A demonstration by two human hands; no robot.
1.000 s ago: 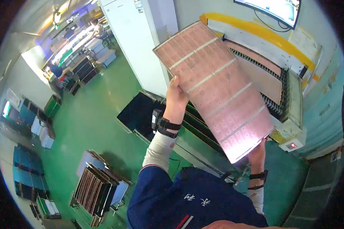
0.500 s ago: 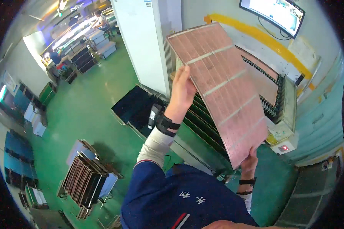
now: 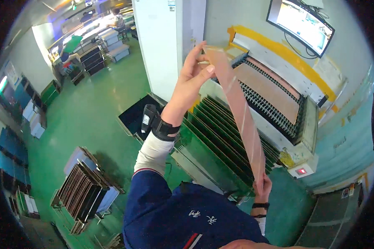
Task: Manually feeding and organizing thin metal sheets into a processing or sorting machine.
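Note:
A thin copper-coloured circuit board panel (image 3: 246, 124), crossed by pale stripes, is held up in front of me, turned steeply so its face looks narrow. My left hand (image 3: 195, 72) grips its far upper end, thumb on the near side. At the lower end, close to my body, my right hand (image 3: 262, 186) is closed on the panel's edge. Below it stands a rack of upright green panels (image 3: 220, 137) with copper-toned edges. Beyond, a similar copper panel (image 3: 274, 89) lies flat on the black rollers (image 3: 257, 110) of a conveyor machine.
A monitor (image 3: 303, 25) hangs above the machine; a control box with a red switch (image 3: 302, 171) sits at its near corner. A white column (image 3: 158, 45) rises at the back. Left on the green floor is another loaded rack (image 3: 79, 191). Far off, people work at lit benches.
The panel has turned from showing its broad face to nearly edge-on. More of the rack and rollers now shows. A second copper panel on the rollers is less covered.

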